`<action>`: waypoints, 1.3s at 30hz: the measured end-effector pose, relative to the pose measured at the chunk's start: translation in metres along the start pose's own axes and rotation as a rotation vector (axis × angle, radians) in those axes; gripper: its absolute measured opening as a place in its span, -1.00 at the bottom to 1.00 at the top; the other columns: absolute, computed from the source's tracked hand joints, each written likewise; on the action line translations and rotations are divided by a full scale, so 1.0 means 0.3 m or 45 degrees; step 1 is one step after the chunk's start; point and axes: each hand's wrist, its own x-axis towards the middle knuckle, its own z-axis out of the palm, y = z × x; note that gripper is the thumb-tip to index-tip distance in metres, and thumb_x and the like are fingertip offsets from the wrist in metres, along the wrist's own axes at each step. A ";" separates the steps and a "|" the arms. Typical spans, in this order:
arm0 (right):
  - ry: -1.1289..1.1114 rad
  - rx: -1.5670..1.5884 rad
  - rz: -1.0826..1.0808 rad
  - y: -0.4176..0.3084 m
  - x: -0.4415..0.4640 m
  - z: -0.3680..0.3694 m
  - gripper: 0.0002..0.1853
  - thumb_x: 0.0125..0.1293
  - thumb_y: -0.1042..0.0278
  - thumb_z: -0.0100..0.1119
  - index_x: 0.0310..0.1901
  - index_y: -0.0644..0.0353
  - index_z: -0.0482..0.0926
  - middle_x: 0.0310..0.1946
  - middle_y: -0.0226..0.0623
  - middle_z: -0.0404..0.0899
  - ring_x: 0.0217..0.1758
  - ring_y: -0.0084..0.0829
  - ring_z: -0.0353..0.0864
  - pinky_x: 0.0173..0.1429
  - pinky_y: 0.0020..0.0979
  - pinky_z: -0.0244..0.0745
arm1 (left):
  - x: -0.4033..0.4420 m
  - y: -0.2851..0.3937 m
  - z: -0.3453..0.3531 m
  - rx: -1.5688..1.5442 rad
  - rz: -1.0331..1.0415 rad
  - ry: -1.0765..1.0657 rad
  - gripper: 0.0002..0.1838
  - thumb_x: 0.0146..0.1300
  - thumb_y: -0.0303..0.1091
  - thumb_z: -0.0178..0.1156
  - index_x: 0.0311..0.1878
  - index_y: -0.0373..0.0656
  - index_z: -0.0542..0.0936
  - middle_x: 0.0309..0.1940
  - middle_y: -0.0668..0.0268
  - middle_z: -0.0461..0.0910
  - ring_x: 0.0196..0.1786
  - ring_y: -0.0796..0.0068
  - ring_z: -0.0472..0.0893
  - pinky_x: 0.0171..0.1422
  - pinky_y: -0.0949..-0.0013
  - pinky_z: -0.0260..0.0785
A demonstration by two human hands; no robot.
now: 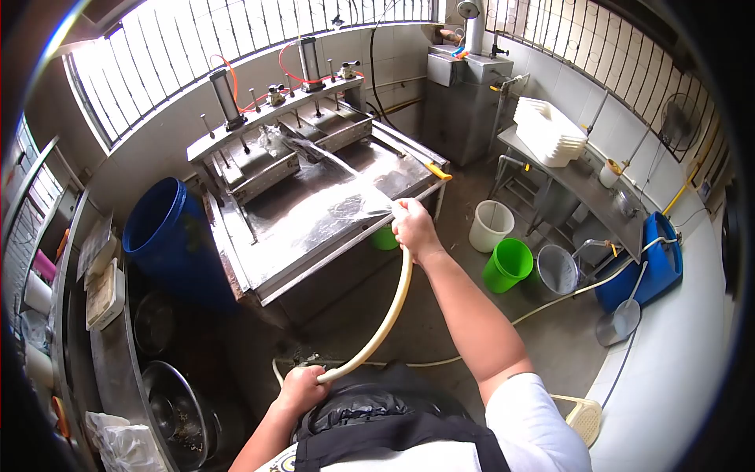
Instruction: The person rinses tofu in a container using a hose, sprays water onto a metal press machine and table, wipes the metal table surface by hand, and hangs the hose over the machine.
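Note:
A cream-coloured hose (pixel 388 315) bends in an arc between my two hands. Near its end, my right hand (pixel 415 228) is closed around it, and water (pixel 342 165) sprays from there across a wet metal press table (pixel 314 212). Lower down, close to my body, my left hand (pixel 302 389) is wrapped around the same hose. The spray reaches the metal press boxes (pixel 259 169) at the back of the table. A yellow-handled tool (pixel 439 171) lies at the table's right corner.
Left of the table stands a blue barrel (pixel 169 228). White (pixel 491 226), green (pixel 507 266) and grey (pixel 556 271) buckets stand on the floor to the right. Stacked white crates (pixel 548 134) rest on a side counter (pixel 609 208). The hose trails across the floor.

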 end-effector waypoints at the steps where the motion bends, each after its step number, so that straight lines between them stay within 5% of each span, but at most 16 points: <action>1: 0.023 -0.041 0.010 -0.007 0.011 -0.030 -0.81 0.60 0.19 0.08 0.02 0.10 0.54 -0.54 -0.44 0.45 -0.65 -0.63 0.31 -0.60 -0.46 0.22 | 0.034 0.009 0.005 0.009 0.041 -0.023 -0.77 0.30 -0.16 0.37 -0.27 -0.14 0.76 -0.39 0.02 0.74 -0.23 -0.08 0.76 -0.06 -0.03 0.61; 5: 0.013 -0.049 0.083 -0.054 0.077 -0.138 -0.77 0.61 0.14 0.05 0.05 0.08 0.52 -0.53 -0.46 0.45 -0.67 -0.63 0.30 -0.61 -0.47 0.20 | 0.200 0.072 0.029 0.113 0.129 -0.082 -0.60 0.43 0.03 0.28 -0.27 -0.15 0.76 -0.38 0.01 0.74 -0.21 -0.13 0.75 -0.03 -0.06 0.60; 9: 0.027 -0.137 0.113 -0.073 0.245 -0.226 -0.75 0.61 0.11 0.06 0.07 0.08 0.52 -0.52 -0.47 0.46 -0.67 -0.64 0.31 -0.59 -0.48 0.22 | 0.384 0.140 0.066 0.034 0.121 -0.121 -0.70 0.33 -0.09 0.35 -0.31 -0.16 0.75 -0.39 -0.01 0.73 -0.25 -0.10 0.76 -0.10 -0.02 0.60; 14: 0.103 -0.210 0.038 -0.039 0.499 -0.305 -0.75 0.61 0.12 0.08 0.10 0.08 0.53 -0.53 -0.46 0.47 -0.68 -0.64 0.32 -0.62 -0.50 0.24 | 0.622 0.228 0.093 -0.060 0.125 -0.166 -0.54 0.48 0.05 0.23 -0.34 -0.17 0.75 -0.43 -0.06 0.72 -0.24 -0.17 0.75 -0.09 -0.08 0.59; 15: 0.155 -0.171 0.063 -0.055 0.534 -0.314 -0.73 0.59 0.18 0.11 0.05 0.21 0.58 -0.55 -0.41 0.52 -0.67 -0.58 0.40 -0.60 -0.43 0.32 | 0.665 0.241 0.092 -0.085 0.132 -0.140 -0.54 0.48 0.05 0.23 -0.35 -0.17 0.75 -0.44 -0.06 0.72 -0.25 -0.17 0.75 -0.10 -0.08 0.60; 20: 0.144 -0.200 0.121 -0.081 0.696 -0.357 -0.77 0.60 0.12 0.09 0.08 0.06 0.53 -0.53 -0.47 0.47 -0.69 -0.64 0.31 -0.64 -0.51 0.20 | 0.814 0.303 0.051 -0.093 0.115 -0.164 -0.56 0.47 0.02 0.26 -0.33 -0.17 0.76 -0.43 -0.03 0.73 -0.27 -0.16 0.74 -0.11 -0.06 0.60; 29: -0.108 0.146 0.207 0.005 0.849 -0.409 -0.80 0.62 0.15 0.05 0.08 0.03 0.50 -0.55 -0.48 0.43 -0.71 -0.66 0.26 -0.66 -0.52 0.16 | 0.861 0.412 0.069 0.022 -0.075 -0.052 -0.68 0.36 -0.07 0.39 -0.32 -0.15 0.77 -0.42 0.00 0.73 -0.28 -0.07 0.77 -0.15 0.01 0.61; 39: -0.441 0.078 0.494 0.245 0.916 -0.566 -0.83 0.62 0.19 0.03 0.09 0.00 0.47 -0.50 -0.43 0.46 -0.65 -0.59 0.32 -0.59 -0.43 0.25 | 0.794 0.670 0.316 0.015 -0.352 0.068 -0.68 0.35 -0.07 0.38 -0.32 -0.15 0.76 -0.39 -0.04 0.73 -0.22 -0.13 0.75 -0.07 -0.03 0.59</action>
